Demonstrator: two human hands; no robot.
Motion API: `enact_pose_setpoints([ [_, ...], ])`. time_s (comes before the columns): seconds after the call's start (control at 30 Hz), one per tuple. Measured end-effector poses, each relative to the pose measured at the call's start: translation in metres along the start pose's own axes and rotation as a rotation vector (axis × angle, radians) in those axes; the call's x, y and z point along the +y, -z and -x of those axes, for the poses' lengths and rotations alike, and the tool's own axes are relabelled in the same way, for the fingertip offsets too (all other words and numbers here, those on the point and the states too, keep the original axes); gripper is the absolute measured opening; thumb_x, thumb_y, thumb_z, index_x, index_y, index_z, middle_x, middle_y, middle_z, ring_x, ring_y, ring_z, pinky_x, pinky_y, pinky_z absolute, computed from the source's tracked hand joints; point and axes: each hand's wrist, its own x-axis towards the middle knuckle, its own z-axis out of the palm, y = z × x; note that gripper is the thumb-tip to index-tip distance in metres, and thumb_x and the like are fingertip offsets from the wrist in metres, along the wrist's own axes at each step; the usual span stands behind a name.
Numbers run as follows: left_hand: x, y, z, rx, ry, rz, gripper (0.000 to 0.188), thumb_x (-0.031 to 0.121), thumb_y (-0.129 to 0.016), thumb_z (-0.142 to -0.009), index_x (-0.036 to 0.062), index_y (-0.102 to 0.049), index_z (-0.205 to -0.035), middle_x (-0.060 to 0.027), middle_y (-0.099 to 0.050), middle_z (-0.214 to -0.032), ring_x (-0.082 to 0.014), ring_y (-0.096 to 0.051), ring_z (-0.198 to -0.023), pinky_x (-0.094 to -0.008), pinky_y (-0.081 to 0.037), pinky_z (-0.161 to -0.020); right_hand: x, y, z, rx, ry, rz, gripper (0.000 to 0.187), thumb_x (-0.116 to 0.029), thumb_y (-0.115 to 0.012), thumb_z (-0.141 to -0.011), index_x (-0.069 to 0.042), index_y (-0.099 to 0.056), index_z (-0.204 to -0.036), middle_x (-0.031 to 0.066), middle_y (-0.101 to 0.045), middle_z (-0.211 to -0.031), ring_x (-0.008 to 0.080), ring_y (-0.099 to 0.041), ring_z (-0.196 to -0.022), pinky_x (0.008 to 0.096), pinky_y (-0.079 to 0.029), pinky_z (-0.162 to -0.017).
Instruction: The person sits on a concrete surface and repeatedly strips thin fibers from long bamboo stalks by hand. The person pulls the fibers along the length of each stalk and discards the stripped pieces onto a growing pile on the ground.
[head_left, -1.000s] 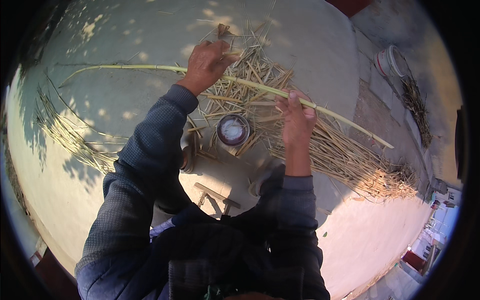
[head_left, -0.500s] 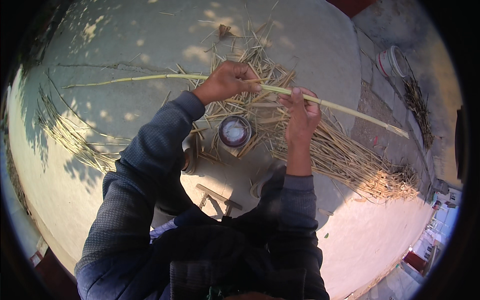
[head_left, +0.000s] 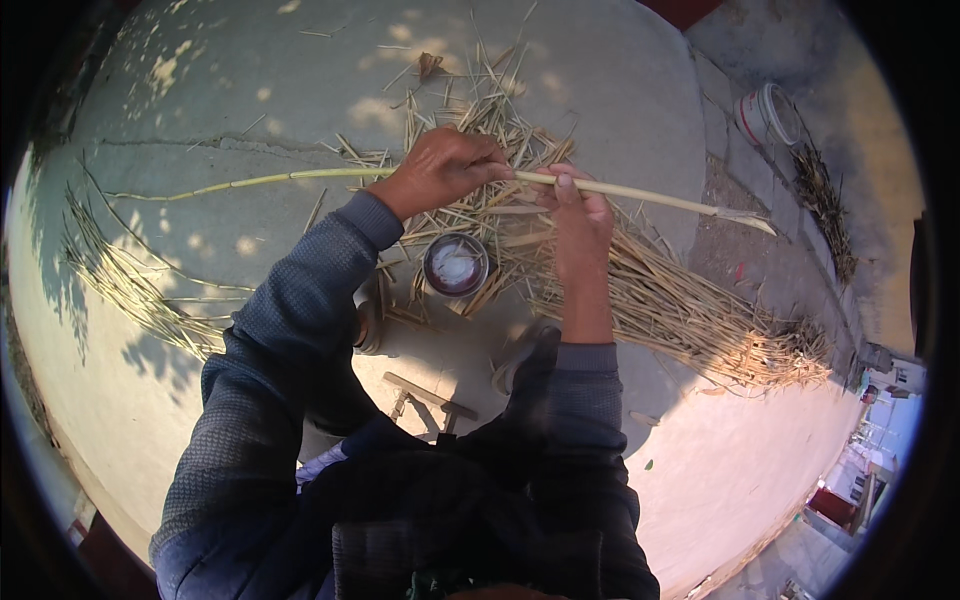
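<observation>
A long, thin plant stalk [head_left: 660, 192], pale green to straw-coloured, lies crosswise in front of me between both hands. Its thin end reaches far to the left, and its thicker right end is frayed. My left hand [head_left: 440, 172] is closed round the stalk near its middle. Just to the right, my right hand [head_left: 583, 225] pinches it with thumb and fingers. Below the hands stands a dark round tin [head_left: 455, 265] with whitish residue inside. Loose dry husk pieces [head_left: 480, 115] are scattered on the ground beyond and beneath the hands.
To the right lies a big bundle of dry stalks [head_left: 700, 320]. A smaller heap of thin greenish stalks [head_left: 130, 290] is on the left. A white bucket [head_left: 768, 115] lies tipped at the far right beside dark twigs [head_left: 825, 205]. A small wooden stool [head_left: 430, 395] stands between my legs.
The stalk's right end has swung away from me and slightly left. My right hand is closer to my left. A loose husk strip by my left fingers no longer shows there.
</observation>
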Motion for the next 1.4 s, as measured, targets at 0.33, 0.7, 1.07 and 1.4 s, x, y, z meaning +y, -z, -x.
enact_pose_setpoints([
  [0.33,0.001,-0.013,-0.001,-0.038,0.073,0.304,0.020,0.020,-0.078,-0.090,0.0026,-0.073,-0.098,-0.0039,-0.070,-0.078,-0.0098,-0.062,-0.069,-0.0295,-0.049,-0.062,-0.009,0.008,0.008,0.014,0.086,-0.148,0.034,-0.020,-0.069,-0.099,0.003,-0.061,-0.123,0.0190,-0.070,-0.118,0.0235,-0.069,-0.106,0.0350,-0.058,-0.088],
  [0.7,0.013,-0.017,-0.001,0.085,-0.054,0.085,0.023,0.024,-0.080,-0.086,0.0027,-0.072,-0.090,-0.0084,-0.066,-0.072,-0.0210,-0.060,-0.063,-0.0364,-0.047,-0.060,-0.011,0.004,0.007,0.285,0.157,-0.169,0.031,-0.021,-0.071,-0.097,0.003,-0.061,-0.113,0.0191,-0.074,-0.101,0.0205,-0.073,-0.084,0.0299,-0.062,-0.072],
  [1.07,0.014,-0.025,0.003,0.138,-0.100,0.028,0.023,0.026,-0.078,-0.087,0.0032,-0.072,-0.090,-0.0101,-0.064,-0.068,-0.0249,-0.061,-0.060,-0.0391,-0.047,-0.061,-0.021,0.009,0.004,0.372,0.037,-0.026,0.032,-0.028,-0.073,-0.096,0.001,-0.061,-0.102,0.0143,-0.073,-0.087,0.0157,-0.071,-0.070,0.0242,-0.059,-0.062],
  [1.4,0.007,-0.034,0.003,0.203,-0.063,-0.002,0.028,0.030,-0.075,-0.090,0.0022,-0.072,-0.094,-0.0103,-0.065,-0.071,-0.0264,-0.061,-0.064,-0.0416,-0.048,-0.064,-0.030,0.017,0.000,0.413,0.037,0.023,0.034,-0.032,-0.073,-0.096,-0.001,-0.060,-0.095,0.0121,-0.071,-0.082,0.0158,-0.070,-0.068,0.0256,-0.058,-0.059],
])
